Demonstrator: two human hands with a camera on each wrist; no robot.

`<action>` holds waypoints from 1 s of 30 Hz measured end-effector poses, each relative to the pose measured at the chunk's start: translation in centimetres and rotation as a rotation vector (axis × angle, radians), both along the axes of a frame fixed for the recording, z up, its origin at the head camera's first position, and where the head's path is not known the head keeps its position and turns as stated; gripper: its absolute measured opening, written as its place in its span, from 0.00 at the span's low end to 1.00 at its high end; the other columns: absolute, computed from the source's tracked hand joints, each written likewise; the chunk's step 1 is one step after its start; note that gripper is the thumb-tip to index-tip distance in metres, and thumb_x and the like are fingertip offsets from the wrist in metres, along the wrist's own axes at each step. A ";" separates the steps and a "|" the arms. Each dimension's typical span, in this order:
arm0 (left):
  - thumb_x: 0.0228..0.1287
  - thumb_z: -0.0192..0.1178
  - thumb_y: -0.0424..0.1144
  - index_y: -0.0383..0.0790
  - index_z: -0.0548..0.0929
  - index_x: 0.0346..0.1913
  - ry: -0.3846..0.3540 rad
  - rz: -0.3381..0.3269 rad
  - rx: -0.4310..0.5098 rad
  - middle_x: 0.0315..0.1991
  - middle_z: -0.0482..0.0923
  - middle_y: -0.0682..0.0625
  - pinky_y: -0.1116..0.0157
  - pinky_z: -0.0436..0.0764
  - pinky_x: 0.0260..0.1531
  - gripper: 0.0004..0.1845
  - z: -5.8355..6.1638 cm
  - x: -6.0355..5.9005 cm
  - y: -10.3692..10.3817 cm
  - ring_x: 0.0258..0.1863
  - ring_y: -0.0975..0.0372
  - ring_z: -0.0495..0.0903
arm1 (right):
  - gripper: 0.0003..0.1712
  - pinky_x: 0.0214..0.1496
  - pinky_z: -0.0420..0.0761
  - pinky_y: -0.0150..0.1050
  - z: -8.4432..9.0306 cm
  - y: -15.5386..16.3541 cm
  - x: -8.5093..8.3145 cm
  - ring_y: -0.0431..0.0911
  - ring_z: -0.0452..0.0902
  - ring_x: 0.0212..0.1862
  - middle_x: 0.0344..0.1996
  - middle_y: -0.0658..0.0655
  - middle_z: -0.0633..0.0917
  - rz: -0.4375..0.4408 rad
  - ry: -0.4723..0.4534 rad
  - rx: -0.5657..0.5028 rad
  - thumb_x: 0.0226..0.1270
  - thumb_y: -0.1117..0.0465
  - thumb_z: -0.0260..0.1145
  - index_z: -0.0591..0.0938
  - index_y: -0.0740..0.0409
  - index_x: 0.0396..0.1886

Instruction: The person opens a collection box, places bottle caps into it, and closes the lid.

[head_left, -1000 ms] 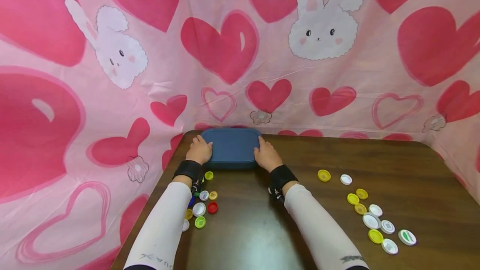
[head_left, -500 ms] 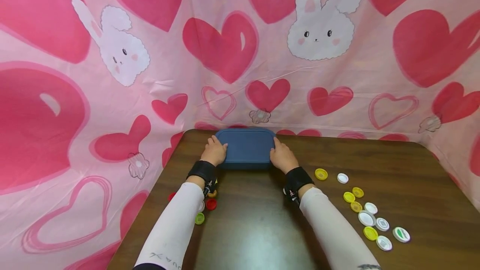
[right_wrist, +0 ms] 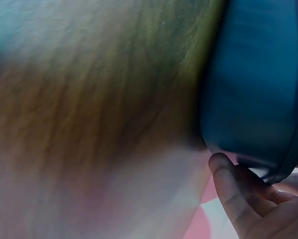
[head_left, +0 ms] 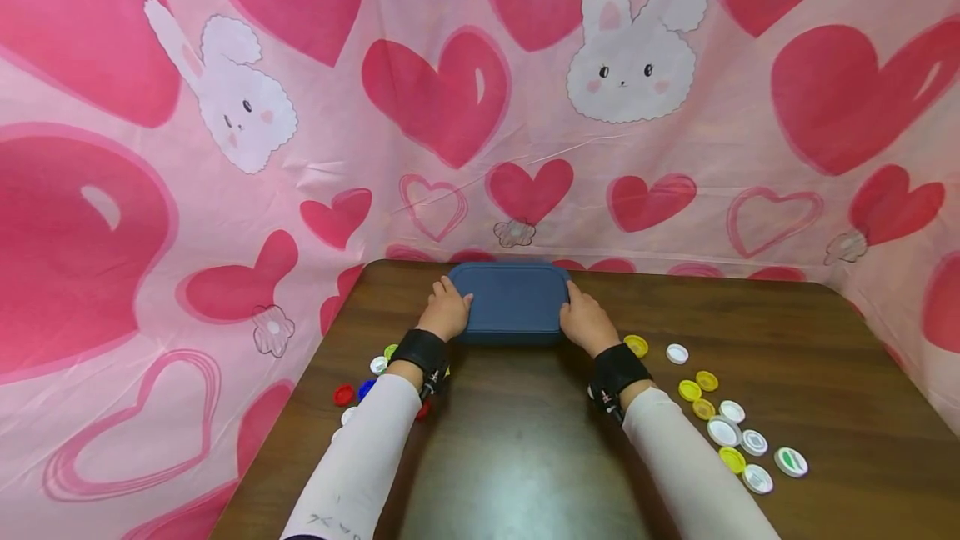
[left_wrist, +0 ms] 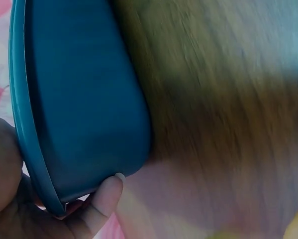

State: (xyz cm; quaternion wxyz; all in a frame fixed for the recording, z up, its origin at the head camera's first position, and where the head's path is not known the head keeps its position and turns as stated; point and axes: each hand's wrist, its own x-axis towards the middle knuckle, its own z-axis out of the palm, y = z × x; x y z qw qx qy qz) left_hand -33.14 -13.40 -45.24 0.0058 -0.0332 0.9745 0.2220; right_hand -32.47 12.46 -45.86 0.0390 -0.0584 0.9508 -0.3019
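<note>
A dark blue rectangular plastic box (head_left: pixel 516 300) with rounded corners and a projecting rim is near the back edge of the table, its top looking flat in the head view. My left hand (head_left: pixel 447 312) grips its left end, and my right hand (head_left: pixel 588 322) grips the right end. In the left wrist view, fingers (left_wrist: pixel 106 196) curl under the rim against the box wall (left_wrist: pixel 84 94). The right wrist view has fingertips (right_wrist: pixel 223 167) at the lower corner of the box (right_wrist: pixel 253 84). Whether its base touches the table is unclear.
Bottle caps, several of them yellow and white, lie on the right of the wooden table (head_left: pixel 517 440), including a yellow cap (head_left: pixel 636 346) beside my right wrist. More caps, among them a red cap (head_left: pixel 344 394), are partly hidden by my left forearm. A heart-patterned cloth (head_left: pixel 442 107) hangs behind.
Both hands have moved the blue box to the right along the table's back. The caps stay in place on the table, some newly covered or uncovered by my left arm.
</note>
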 end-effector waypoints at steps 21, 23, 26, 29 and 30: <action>0.77 0.54 0.45 0.15 0.56 0.71 0.101 -0.089 -0.017 0.63 0.65 0.23 0.46 0.77 0.60 0.38 0.3 5.4 2.8 0.57 0.36 0.76 | 0.35 0.67 0.70 0.63 -0.1 2.9 5.4 0.68 0.70 0.65 0.67 0.78 0.69 0.004 0.039 0.039 0.78 0.61 0.50 0.54 0.72 0.78; 0.76 0.55 0.44 0.14 0.57 0.71 0.117 -0.106 -0.018 0.62 0.66 0.23 0.46 0.78 0.58 0.38 0.4 6.1 2.9 0.55 0.37 0.77 | 0.35 0.67 0.71 0.64 -0.1 3.1 6.2 0.68 0.70 0.66 0.67 0.78 0.69 0.005 0.040 0.046 0.77 0.61 0.51 0.54 0.73 0.77; 0.76 0.56 0.44 0.14 0.58 0.70 0.132 -0.115 -0.019 0.61 0.68 0.24 0.46 0.79 0.57 0.37 0.5 7.2 2.9 0.54 0.38 0.78 | 0.35 0.66 0.71 0.64 -0.1 3.3 7.3 0.69 0.71 0.65 0.66 0.78 0.70 0.013 0.056 0.057 0.77 0.62 0.52 0.56 0.74 0.76; 0.75 0.57 0.44 0.14 0.60 0.69 0.159 -0.121 -0.029 0.59 0.70 0.24 0.47 0.80 0.56 0.37 0.4 8.1 3.0 0.53 0.38 0.79 | 0.35 0.65 0.72 0.64 -0.1 3.5 8.3 0.69 0.72 0.64 0.64 0.79 0.72 0.020 0.078 0.066 0.76 0.63 0.53 0.57 0.76 0.75; 0.75 0.57 0.44 0.14 0.61 0.69 0.165 -0.121 -0.032 0.58 0.70 0.24 0.47 0.81 0.55 0.37 0.3 8.4 3.0 0.52 0.38 0.80 | 0.35 0.65 0.72 0.64 -0.1 3.5 8.6 0.69 0.72 0.63 0.64 0.79 0.72 0.022 0.086 0.069 0.76 0.63 0.54 0.57 0.76 0.75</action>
